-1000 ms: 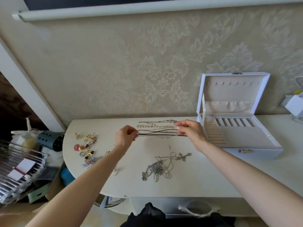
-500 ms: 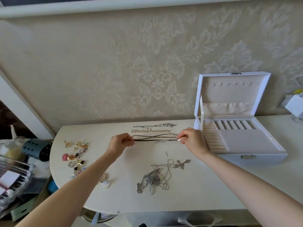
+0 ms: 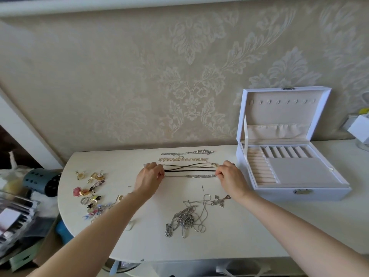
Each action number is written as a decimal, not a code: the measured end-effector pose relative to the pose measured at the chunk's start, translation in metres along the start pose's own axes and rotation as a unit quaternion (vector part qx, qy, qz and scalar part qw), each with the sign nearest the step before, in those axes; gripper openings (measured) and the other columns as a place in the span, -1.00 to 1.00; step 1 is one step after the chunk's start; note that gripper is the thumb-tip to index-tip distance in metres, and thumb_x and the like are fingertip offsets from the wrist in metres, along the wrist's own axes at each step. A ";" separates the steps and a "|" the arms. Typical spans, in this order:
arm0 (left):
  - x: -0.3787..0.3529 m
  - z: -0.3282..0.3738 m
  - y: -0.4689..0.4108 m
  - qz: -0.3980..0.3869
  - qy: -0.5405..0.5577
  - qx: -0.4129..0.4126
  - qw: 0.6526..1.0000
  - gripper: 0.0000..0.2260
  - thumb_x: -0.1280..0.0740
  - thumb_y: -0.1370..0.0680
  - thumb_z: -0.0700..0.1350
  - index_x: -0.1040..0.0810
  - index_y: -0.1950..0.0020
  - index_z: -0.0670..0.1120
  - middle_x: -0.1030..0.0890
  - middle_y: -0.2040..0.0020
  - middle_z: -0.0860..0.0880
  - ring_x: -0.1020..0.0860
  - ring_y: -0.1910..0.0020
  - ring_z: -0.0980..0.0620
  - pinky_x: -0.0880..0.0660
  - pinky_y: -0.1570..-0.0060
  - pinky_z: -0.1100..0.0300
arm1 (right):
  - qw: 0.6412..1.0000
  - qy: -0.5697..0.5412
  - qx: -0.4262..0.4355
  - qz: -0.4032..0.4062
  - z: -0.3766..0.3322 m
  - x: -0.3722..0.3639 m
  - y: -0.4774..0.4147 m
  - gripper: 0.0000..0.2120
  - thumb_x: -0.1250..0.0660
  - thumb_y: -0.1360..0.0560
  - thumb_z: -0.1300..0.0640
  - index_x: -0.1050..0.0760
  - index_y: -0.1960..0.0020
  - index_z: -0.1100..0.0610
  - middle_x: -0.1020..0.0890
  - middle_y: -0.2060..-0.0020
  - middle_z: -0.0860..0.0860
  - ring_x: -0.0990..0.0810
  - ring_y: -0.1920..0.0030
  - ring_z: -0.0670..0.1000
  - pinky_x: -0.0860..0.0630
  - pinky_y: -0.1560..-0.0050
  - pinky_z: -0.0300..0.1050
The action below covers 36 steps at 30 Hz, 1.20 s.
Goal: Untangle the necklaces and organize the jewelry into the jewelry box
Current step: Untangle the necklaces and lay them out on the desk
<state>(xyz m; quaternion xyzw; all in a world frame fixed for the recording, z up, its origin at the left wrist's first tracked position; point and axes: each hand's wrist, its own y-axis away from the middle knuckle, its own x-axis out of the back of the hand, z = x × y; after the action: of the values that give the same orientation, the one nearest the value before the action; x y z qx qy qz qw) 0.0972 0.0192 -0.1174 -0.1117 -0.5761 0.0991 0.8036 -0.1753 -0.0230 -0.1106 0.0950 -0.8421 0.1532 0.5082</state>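
Observation:
My left hand (image 3: 149, 176) and my right hand (image 3: 229, 176) each pinch one end of a thin silver necklace (image 3: 189, 176), stretched straight between them on the white table (image 3: 151, 242). Just behind it lies a dark cord necklace (image 3: 189, 166), then a gold chain (image 3: 183, 159) and a silver chain (image 3: 187, 152), all laid in parallel rows. A tangled heap of silver necklaces (image 3: 187, 216) with a cross pendant sits nearer me. The open white jewelry box (image 3: 299, 194) stands to the right, its beige compartments holding nothing.
A cluster of small earrings, rings and brooches (image 3: 90, 192) lies at the table's left end. Beyond the left edge are a blue perforated holder (image 3: 40, 179) and stacked clutter. A white object (image 3: 359, 127) stands at the far right by the wall.
Both hands have lowered toward the table, and now pinch the silver necklace laid in front of the dark cord one. The camera view tilted down and shifted slightly.

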 end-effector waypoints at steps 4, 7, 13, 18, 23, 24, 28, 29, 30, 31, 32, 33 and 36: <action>0.005 0.002 0.005 0.008 -0.004 -0.005 1.000 -0.85 -0.43 -0.47 -0.14 -0.58 0.00 -0.13 -0.56 0.04 -0.05 -0.50 0.06 -0.07 -0.36 0.25 0.18 | 1.000 -0.010 0.010 0.021 -0.001 0.002 0.007 -0.83 -0.25 -0.53 0.27 -0.61 -0.02 0.20 -0.50 0.00 0.08 -0.52 -0.01 0.06 -0.48 0.10 -0.06; 0.009 0.013 0.016 0.031 0.024 -0.041 0.998 -0.85 -0.47 -0.43 -0.16 -0.59 0.03 -0.13 -0.57 0.08 -0.03 -0.51 0.16 -0.02 -0.38 0.30 0.21 | 0.998 -0.033 0.039 0.023 -0.010 0.002 0.015 -0.84 -0.28 -0.52 0.23 -0.62 -0.03 0.14 -0.52 0.01 0.04 -0.53 0.07 0.01 -0.36 0.17 -0.20; 0.013 0.047 0.047 -0.092 0.122 -0.105 0.983 -0.82 -0.43 -0.47 0.00 -0.55 0.12 -0.10 -0.51 0.17 0.07 -0.50 0.23 0.09 -0.52 0.20 0.14 | 0.986 -0.049 0.121 -0.108 -0.038 0.004 0.030 -0.86 -0.36 -0.49 0.11 -0.62 -0.03 0.03 -0.53 0.07 -0.08 -0.44 0.17 -0.13 -0.34 0.10 -0.25; 0.016 0.057 0.062 -0.187 0.100 -0.114 0.971 -0.70 -0.41 -0.45 0.10 -0.52 0.00 -0.09 -0.43 0.09 0.10 -0.40 0.11 0.13 -0.32 0.19 0.41 | 0.985 -0.015 0.102 -0.137 -0.042 0.013 0.038 -0.88 -0.38 -0.43 0.17 -0.56 0.07 -0.03 -0.52 0.11 -0.13 -0.42 0.17 -0.14 -0.30 0.16 -0.23; 0.018 0.052 0.073 -0.222 0.078 -0.125 0.964 -0.68 -0.42 -0.44 0.10 -0.50 -0.05 -0.07 -0.45 0.00 0.06 -0.38 0.04 0.11 -0.29 0.08 0.31 | 0.988 0.014 0.044 -0.149 -0.026 0.024 0.045 -0.82 -0.43 -0.39 0.13 -0.51 0.03 0.01 -0.48 0.06 -0.10 -0.41 0.03 -0.10 -0.34 0.11 -0.18; 0.019 0.052 0.075 -0.229 0.074 -0.124 0.963 -0.66 -0.43 -0.43 0.11 -0.49 -0.06 -0.07 -0.45 -0.02 0.05 -0.37 0.03 0.11 -0.29 0.07 0.30 | 0.987 0.022 0.034 -0.156 -0.024 0.025 0.047 -0.78 -0.46 -0.38 0.09 -0.50 0.01 0.03 -0.46 0.06 -0.10 -0.42 0.00 -0.08 -0.38 0.08 -0.16; 0.025 0.052 0.079 -0.257 0.072 -0.116 0.957 -0.63 -0.45 -0.41 0.09 -0.47 -0.08 -0.06 -0.40 -0.04 0.07 -0.34 -0.01 0.11 -0.27 0.04 0.28 | 0.988 0.038 0.018 -0.146 -0.020 0.023 0.054 -0.84 -0.46 -0.40 0.06 -0.49 0.12 0.02 -0.42 0.11 -0.09 -0.46 -0.05 -0.02 -0.38 0.08 -0.15; 0.026 0.052 0.079 -0.264 0.071 -0.114 0.955 -0.63 -0.45 -0.41 0.08 -0.46 -0.09 -0.06 -0.39 -0.04 0.07 -0.35 -0.02 0.11 -0.28 0.03 0.28 | 0.989 0.041 0.020 -0.141 -0.020 0.023 0.055 -0.86 -0.44 -0.41 0.07 -0.47 0.16 0.01 -0.43 0.12 -0.09 -0.46 -0.06 -0.02 -0.36 0.10 -0.15; 0.027 0.052 0.079 -0.272 0.069 -0.113 0.953 -0.62 -0.46 -0.40 0.08 -0.46 -0.10 -0.06 -0.39 -0.05 0.06 -0.36 -0.03 0.09 -0.31 0.01 0.27 | 0.989 0.045 0.025 -0.138 -0.019 0.023 0.056 -0.86 -0.43 -0.42 0.07 -0.46 0.17 0.01 -0.44 0.12 -0.09 -0.45 -0.06 -0.01 -0.35 0.10 -0.15; 0.028 0.052 0.079 -0.280 0.066 -0.112 0.951 -0.61 -0.47 -0.40 0.07 -0.45 -0.10 -0.06 -0.39 -0.05 0.06 -0.37 -0.04 0.08 -0.33 -0.01 0.25 | 0.989 0.051 0.033 -0.137 -0.019 0.024 0.057 -0.88 -0.42 -0.43 0.06 -0.48 0.17 0.02 -0.45 0.12 -0.09 -0.45 -0.06 -0.01 -0.36 0.09 -0.15; 0.028 0.052 0.078 -0.288 0.062 -0.112 0.949 -0.60 -0.47 -0.39 0.07 -0.45 -0.11 -0.06 -0.40 -0.06 0.05 -0.38 -0.04 0.07 -0.35 -0.04 0.25 | 0.988 0.056 0.046 -0.135 -0.018 0.025 0.058 -0.89 -0.41 -0.44 0.04 -0.50 0.14 0.04 -0.45 0.12 -0.09 -0.44 -0.06 -0.02 -0.37 0.06 -0.15; 0.029 0.052 0.078 -0.293 0.059 -0.111 0.948 -0.59 -0.47 -0.39 0.07 -0.44 -0.11 -0.06 -0.40 -0.06 0.04 -0.38 -0.05 0.06 -0.36 -0.04 0.24 | 0.987 0.063 0.058 -0.136 -0.018 0.026 0.059 -0.88 -0.40 -0.45 0.02 -0.52 0.12 0.05 -0.46 0.12 -0.09 -0.44 -0.05 -0.03 -0.38 0.04 -0.16; 0.029 0.057 0.075 -0.291 0.088 -0.097 0.948 -0.59 -0.44 -0.41 0.11 -0.44 -0.10 -0.09 -0.46 -0.04 0.03 -0.43 0.01 0.08 -0.38 0.04 0.31 | 0.984 0.075 0.075 -0.145 -0.017 0.029 0.060 -0.90 -0.33 -0.48 0.04 -0.52 0.06 0.05 -0.48 0.08 -0.09 -0.46 -0.04 -0.03 -0.39 0.04 -0.18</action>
<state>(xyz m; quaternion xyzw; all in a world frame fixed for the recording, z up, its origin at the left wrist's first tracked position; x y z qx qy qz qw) 0.0502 0.1033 -0.0957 -0.0253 -0.5175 -0.2054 0.8303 -0.1938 0.0391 -0.0869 0.2421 -0.7652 0.1469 0.5781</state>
